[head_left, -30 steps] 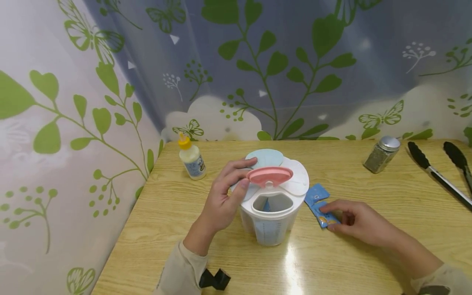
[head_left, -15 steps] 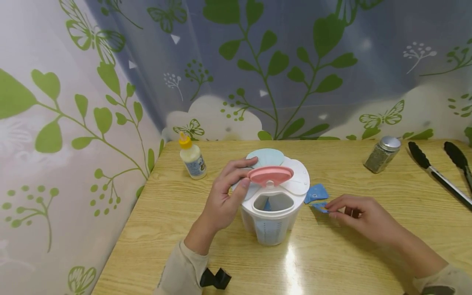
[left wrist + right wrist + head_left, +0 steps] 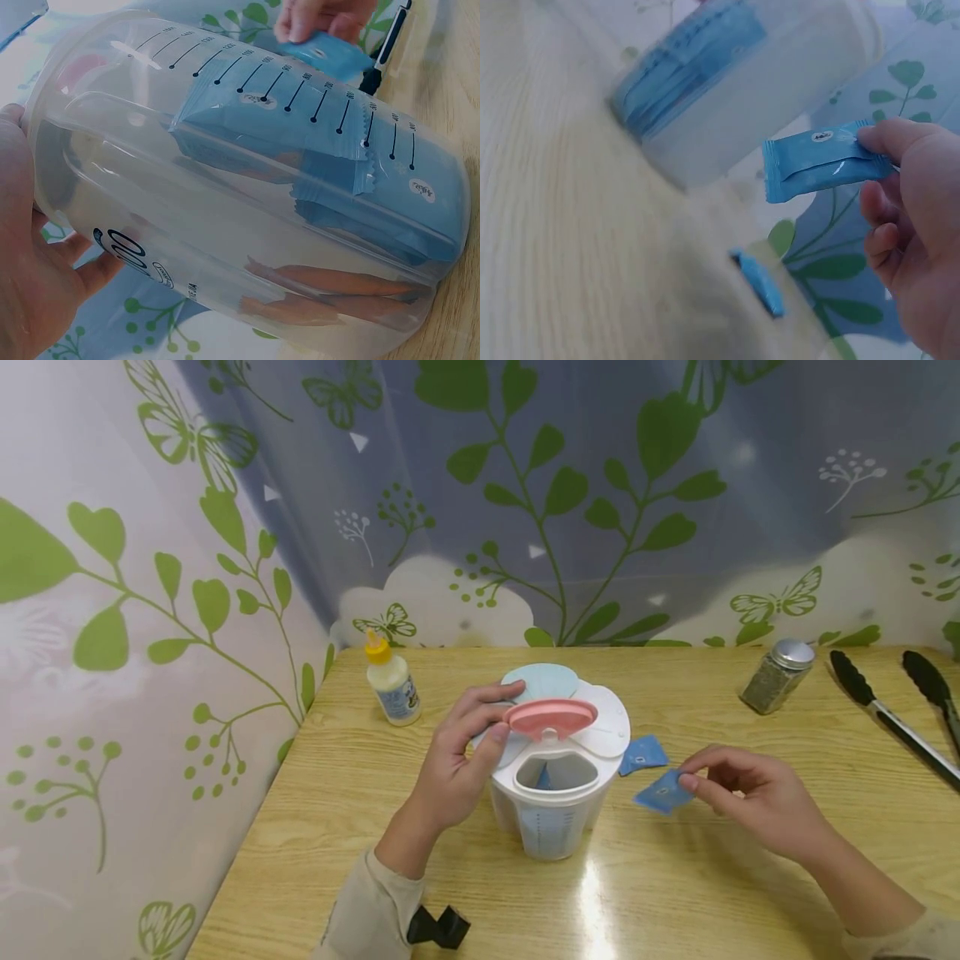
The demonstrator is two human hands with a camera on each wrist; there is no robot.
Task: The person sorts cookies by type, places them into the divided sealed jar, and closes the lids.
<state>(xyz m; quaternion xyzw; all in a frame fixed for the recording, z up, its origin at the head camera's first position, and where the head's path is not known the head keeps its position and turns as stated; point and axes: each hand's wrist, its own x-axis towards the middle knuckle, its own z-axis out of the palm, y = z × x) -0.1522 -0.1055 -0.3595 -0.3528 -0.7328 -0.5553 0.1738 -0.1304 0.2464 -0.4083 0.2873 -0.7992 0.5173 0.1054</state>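
A see-through storage container [image 3: 551, 831] with measuring marks stands on the table. Its white lid has a pink flap [image 3: 550, 717] standing up over an uncovered opening at the front. My left hand [image 3: 457, 768] grips the lid's left side, thumb and fingers spread round the rim. Blue wrapped packets [image 3: 270, 112] lie inside one compartment, and slender orange-brown pieces [image 3: 330, 289] in another. Between thumb and fingers, my right hand [image 3: 757, 797] pinches a small blue packet [image 3: 821, 161] by one end, to the right of the container. Another blue packet [image 3: 643, 753] lies on the table beside the container.
A glue-like bottle with a yellow cap [image 3: 393, 685] stands at the back left. At the back right are a spice jar with a metal lid [image 3: 777, 675] and black-tipped tongs [image 3: 892, 718]. Patterned curtains border the table's left and back.
The right hand has picked up the nearer blue packet from the table and turned it over, drawing slightly to the right. The left hand stays on the lid.
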